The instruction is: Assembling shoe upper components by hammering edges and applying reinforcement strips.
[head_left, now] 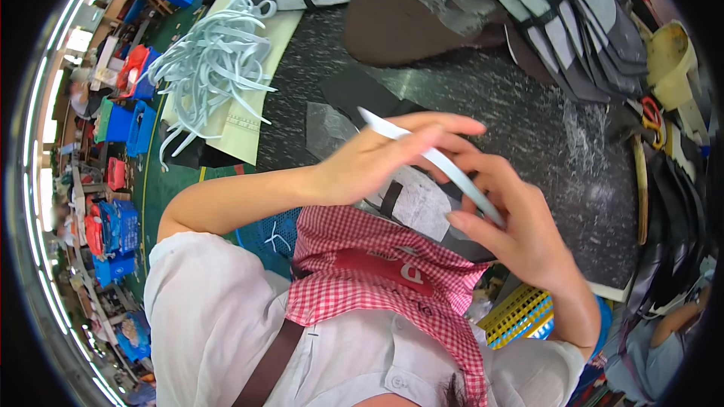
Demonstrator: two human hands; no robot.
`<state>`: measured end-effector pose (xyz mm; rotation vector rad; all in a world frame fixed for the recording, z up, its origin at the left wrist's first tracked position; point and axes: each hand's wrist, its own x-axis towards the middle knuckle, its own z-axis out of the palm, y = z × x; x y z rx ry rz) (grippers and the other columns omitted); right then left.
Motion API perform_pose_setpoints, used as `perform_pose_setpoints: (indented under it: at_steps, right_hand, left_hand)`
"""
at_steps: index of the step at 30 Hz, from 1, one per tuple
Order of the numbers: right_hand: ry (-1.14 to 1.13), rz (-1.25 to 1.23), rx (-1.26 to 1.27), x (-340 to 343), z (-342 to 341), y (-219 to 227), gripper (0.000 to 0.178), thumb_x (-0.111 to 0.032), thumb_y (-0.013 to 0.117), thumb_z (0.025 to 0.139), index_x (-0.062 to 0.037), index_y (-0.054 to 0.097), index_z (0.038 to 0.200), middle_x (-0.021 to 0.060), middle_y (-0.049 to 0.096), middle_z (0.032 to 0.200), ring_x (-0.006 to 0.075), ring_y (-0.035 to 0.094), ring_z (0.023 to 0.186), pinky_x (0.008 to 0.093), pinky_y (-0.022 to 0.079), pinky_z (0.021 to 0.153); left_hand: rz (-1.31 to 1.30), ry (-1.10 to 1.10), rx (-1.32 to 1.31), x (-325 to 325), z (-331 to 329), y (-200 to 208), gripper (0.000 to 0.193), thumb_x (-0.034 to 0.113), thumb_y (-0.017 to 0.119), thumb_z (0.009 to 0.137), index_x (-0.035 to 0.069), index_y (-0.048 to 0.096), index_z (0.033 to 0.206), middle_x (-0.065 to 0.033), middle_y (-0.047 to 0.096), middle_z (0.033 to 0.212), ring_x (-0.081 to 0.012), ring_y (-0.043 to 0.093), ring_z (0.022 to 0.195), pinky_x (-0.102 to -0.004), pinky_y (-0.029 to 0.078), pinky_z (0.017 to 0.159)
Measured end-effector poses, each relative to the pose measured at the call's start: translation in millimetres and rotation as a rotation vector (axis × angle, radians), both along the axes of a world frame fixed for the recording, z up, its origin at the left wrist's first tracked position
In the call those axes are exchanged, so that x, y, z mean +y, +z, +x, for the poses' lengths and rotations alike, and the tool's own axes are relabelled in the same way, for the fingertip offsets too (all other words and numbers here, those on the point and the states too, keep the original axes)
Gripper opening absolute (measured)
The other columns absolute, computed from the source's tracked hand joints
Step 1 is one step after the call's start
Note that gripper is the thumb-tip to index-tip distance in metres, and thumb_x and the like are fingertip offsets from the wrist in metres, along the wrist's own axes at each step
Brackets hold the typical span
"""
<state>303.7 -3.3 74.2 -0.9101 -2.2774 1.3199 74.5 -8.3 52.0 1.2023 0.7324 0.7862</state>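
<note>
A pale blue-white strip (pixel 458 175) runs slantwise between my two hands above the dark worktable (pixel 309 53). My left hand (pixel 369 158) pinches it between thumb and fingers, and one pointed end sticks out past the thumb's base. Round the other end curl the fingers of my right hand (pixel 520 222), its thumb stretched toward my body. Beneath the hands, partly hidden by them, lies a grey-white fabric panel (pixel 422 203) with a short black tab. Close to my left hand, flat dark pieces (pixel 354 94) rest on the table.
A tangled heap of pale strips (pixel 215 60) lies at the left on a cream board with a ruler scale. Stacked grey panels (pixel 558 22) and a brown sheet (pixel 385 30) are at the back. Orange-handled scissors (pixel 652 122) sit at the right edge, near a yellowish container (pixel 671 60).
</note>
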Motion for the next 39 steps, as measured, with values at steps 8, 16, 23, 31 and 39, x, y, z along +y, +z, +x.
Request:
perform_pose_setpoints:
  at_steps: [8, 16, 23, 31, 39]
  right_hand:
    - [-0.479, 0.353, 0.122, -80.8, 9.1, -54.0, 0.022, 0.006, 0.076, 0.073, -0.0012, 0.068, 0.092, 0.0139, 0.069, 0.084, 0.024, 0.068, 0.071, 0.0304, 0.054, 0.061]
    - [-0.642, 0.342, -0.041, -55.2, 6.3, -57.1, 0.022, 0.011, 0.072, 0.072, 0.0005, 0.068, 0.09, 0.0127, 0.07, 0.082, 0.0219, 0.067, 0.065, 0.0281, 0.052, 0.058]
    - [-0.637, 0.224, -0.062, -44.6, 2.1, -55.1, 0.019, 0.01, 0.072, 0.074, 0.0007, 0.068, 0.089, 0.0088, 0.065, 0.074, 0.0147, 0.064, 0.06, 0.0242, 0.049, 0.051]
    - [-0.589, 0.373, -0.234, -36.0, 4.5, -52.9, 0.027, 0.006, 0.076, 0.068, -0.0058, 0.071, 0.092, 0.0048, 0.058, 0.08, 0.0168, 0.054, 0.058, 0.0301, 0.04, 0.045]
    - [-0.196, 0.823, -0.407, -33.8, 13.6, -58.3, 0.035, -0.015, 0.076, 0.067, -0.0121, 0.076, 0.101, 0.0012, 0.064, 0.101, 0.014, 0.052, 0.084, 0.0315, 0.036, 0.076]
  left_hand:
    - [0.483, -0.158, 0.251, -12.2, -35.6, -12.5, 0.015, -0.002, 0.076, 0.077, 0.0, 0.071, 0.091, -0.0112, 0.071, 0.086, -0.024, 0.069, 0.075, -0.0315, 0.052, 0.063]
    - [0.437, -0.051, 0.389, -0.1, -28.0, -33.2, 0.014, 0.0, 0.074, 0.078, 0.001, 0.07, 0.091, -0.0095, 0.069, 0.083, -0.0187, 0.068, 0.071, -0.0282, 0.05, 0.06]
    - [0.484, -0.01, 0.404, -2.3, -25.7, -34.0, 0.017, 0.0, 0.075, 0.075, 0.002, 0.071, 0.091, -0.0087, 0.069, 0.081, -0.0185, 0.067, 0.069, -0.0272, 0.049, 0.057]
    - [0.404, 0.003, 0.409, 3.0, -22.6, -32.3, 0.017, -0.001, 0.073, 0.076, 0.001, 0.071, 0.093, -0.008, 0.068, 0.081, -0.0178, 0.066, 0.069, -0.0275, 0.048, 0.056]
    - [0.393, 0.016, 0.466, 7.4, -19.4, -36.2, 0.014, -0.003, 0.071, 0.078, 0.0, 0.068, 0.091, -0.0084, 0.065, 0.082, -0.0193, 0.064, 0.071, -0.0294, 0.048, 0.058]
